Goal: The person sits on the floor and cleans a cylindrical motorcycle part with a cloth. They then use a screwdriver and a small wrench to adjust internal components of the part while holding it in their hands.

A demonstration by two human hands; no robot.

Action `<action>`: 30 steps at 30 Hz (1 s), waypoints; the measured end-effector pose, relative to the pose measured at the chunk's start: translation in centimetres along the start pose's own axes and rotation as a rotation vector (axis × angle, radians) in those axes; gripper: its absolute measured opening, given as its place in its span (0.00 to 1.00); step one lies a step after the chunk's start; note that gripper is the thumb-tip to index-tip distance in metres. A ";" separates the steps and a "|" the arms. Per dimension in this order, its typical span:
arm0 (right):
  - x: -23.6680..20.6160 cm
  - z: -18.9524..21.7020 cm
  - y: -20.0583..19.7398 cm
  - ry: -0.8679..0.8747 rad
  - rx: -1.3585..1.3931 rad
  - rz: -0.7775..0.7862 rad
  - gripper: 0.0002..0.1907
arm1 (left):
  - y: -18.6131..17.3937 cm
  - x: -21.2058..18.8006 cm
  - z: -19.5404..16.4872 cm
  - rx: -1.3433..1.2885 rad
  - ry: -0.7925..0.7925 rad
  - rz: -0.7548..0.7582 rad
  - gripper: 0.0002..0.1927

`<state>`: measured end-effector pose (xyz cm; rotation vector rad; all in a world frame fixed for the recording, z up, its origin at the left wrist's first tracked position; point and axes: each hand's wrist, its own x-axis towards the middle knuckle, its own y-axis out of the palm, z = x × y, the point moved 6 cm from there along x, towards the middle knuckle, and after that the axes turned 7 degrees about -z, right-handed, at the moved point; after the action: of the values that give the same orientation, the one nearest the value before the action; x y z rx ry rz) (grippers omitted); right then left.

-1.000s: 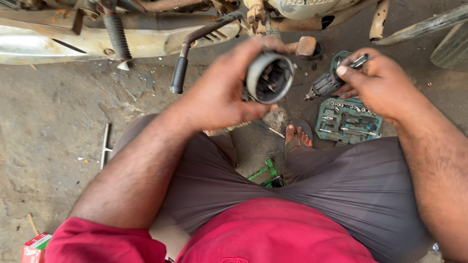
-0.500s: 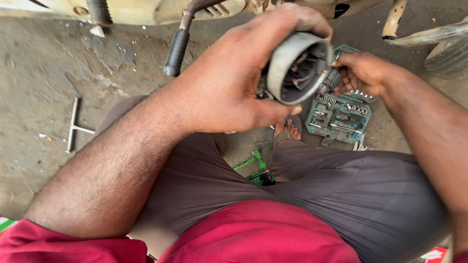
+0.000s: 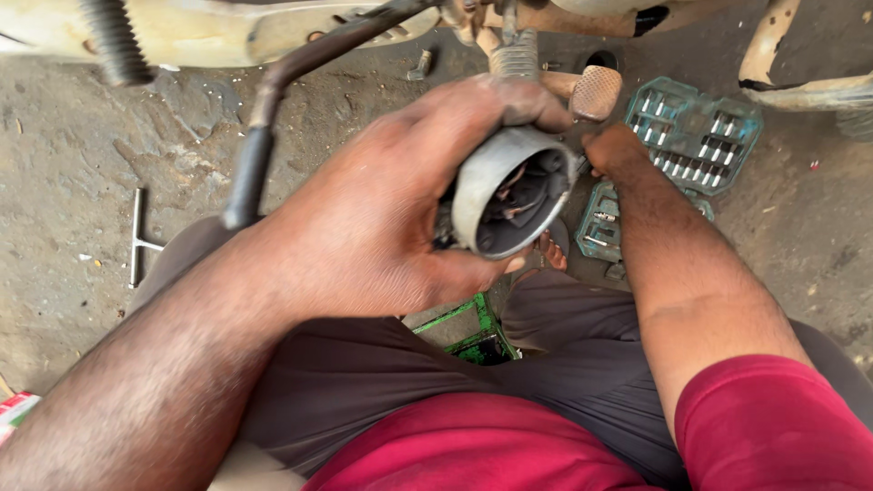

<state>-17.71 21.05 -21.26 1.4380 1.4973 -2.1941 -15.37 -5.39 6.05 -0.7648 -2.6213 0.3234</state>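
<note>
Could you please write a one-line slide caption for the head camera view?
Left hand grips a grey cylindrical housing; right hand reaches behind it, above a socket set.

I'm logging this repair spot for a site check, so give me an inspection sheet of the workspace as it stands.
Surface: rough, stained concrete floor, dusty.
Job's things: grey cylindrical metal housing, open end toward the camera, dark parts and wires inside.
Clutter: T-shaped metal tool lying on the floor; open teal socket set case; green metal stand between the legs.
Grippers: left hand wrapped around the housing; right hand behind its far side, fingers hidden.
Cables: nothing seen outside the housing.
Surroundings: motorcycle underside, black kick lever, ribbed footpeg.
</note>
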 end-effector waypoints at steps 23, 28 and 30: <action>-12.4 7.7 1.1 -0.493 0.539 0.804 0.28 | 3.2 -0.6 2.6 -0.174 -0.063 0.051 0.42; -19.6 2.8 1.7 -0.526 0.932 0.903 0.25 | 4.9 -1.5 4.2 -0.424 -0.207 -0.009 0.43; -21.2 2.4 0.7 -0.642 1.273 0.850 0.24 | 5.3 -1.8 4.6 -0.481 -0.212 -0.010 0.43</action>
<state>-7.34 10.74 -5.69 0.9431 -0.7685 -2.4834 -13.46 -2.47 -0.33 -0.9056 -2.9427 -0.2571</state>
